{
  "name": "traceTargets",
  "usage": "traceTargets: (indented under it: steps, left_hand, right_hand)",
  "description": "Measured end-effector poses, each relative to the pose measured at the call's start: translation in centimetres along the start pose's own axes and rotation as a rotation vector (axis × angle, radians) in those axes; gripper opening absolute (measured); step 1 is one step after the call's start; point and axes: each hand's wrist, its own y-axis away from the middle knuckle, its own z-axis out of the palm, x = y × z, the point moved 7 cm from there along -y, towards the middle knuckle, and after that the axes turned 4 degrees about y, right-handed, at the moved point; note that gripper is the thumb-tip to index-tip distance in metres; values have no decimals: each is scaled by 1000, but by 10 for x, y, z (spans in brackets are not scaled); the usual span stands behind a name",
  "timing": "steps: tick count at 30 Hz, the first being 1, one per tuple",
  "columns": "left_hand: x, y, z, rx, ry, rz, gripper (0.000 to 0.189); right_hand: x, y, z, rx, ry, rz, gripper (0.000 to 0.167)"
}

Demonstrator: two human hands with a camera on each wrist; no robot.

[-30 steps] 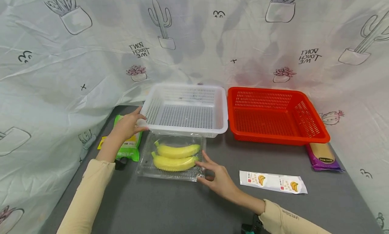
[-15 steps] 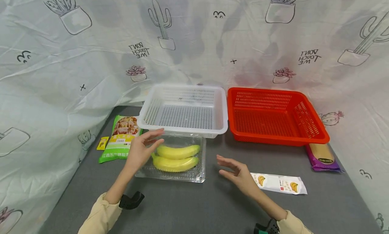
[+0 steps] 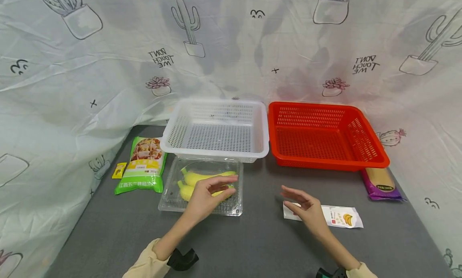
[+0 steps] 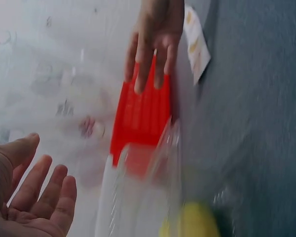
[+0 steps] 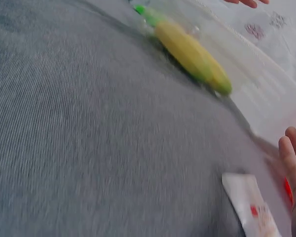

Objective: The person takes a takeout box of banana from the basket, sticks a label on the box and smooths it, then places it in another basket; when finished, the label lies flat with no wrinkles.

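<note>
Two bananas (image 3: pixel 194 178) lie in a clear box (image 3: pixel 234 208) on the grey surface (image 3: pixel 260 246), before a white basket (image 3: pixel 220 136) beside a red basket (image 3: pixel 314 145). My left hand (image 3: pixel 206 197) hovers over the box, my right hand (image 3: pixel 309 212) near a banana-printed strip (image 3: pixel 343 217), fingers and thumb apart on both.

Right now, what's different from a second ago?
The left hand has left the white basket's left rim and moved right, now overlapping the bananas in the head view. The right hand has moved right from the clear box's right edge to the banana-printed strip. The red basket and purple packet stayed put.
</note>
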Motion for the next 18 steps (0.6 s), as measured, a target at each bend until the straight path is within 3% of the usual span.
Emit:
traceTargets:
  steps: [5, 12, 18]
  left_hand:
    - [-7, -1, 33, -71, 51, -26, 29]
    - [-21, -3, 85, -172, 87, -112, 28]
    - [-42, -11, 119, -182, 65, -158, 28]
  right_hand:
    - [3, 12, -17, 14, -41, -21, 45]
    - [13, 27, -38, 49, -43, 74, 44]
    - [18, 35, -55, 53, -18, 102, 47]
